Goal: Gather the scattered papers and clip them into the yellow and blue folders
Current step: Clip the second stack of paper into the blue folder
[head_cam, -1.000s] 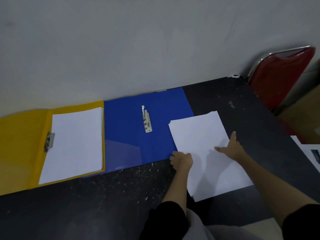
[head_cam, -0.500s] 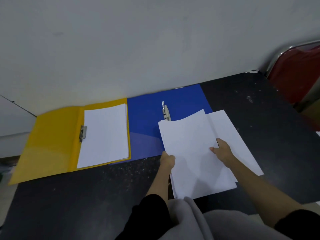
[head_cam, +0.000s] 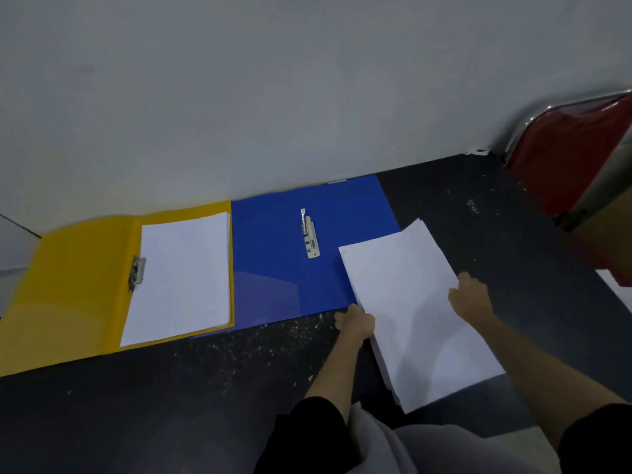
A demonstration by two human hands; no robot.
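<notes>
The left hand [head_cam: 355, 323] grips the paper stack's [head_cam: 410, 313] left edge; the right hand [head_cam: 470, 295] pinches its right edge, the far corner overlapping the blue folder [head_cam: 273, 254].

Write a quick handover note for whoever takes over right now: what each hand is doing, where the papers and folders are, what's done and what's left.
Left hand grips the left edge of the loose paper stack; right hand holds its right edge.
The stack lies on the black table, its far left corner overlapping the open blue folder.
Done: the open yellow folder already has papers under its clip.
Left: the blue folder's clip holds nothing; slide the stack under it and clip it. More paper shows at the right edge, partly cut off.
</notes>
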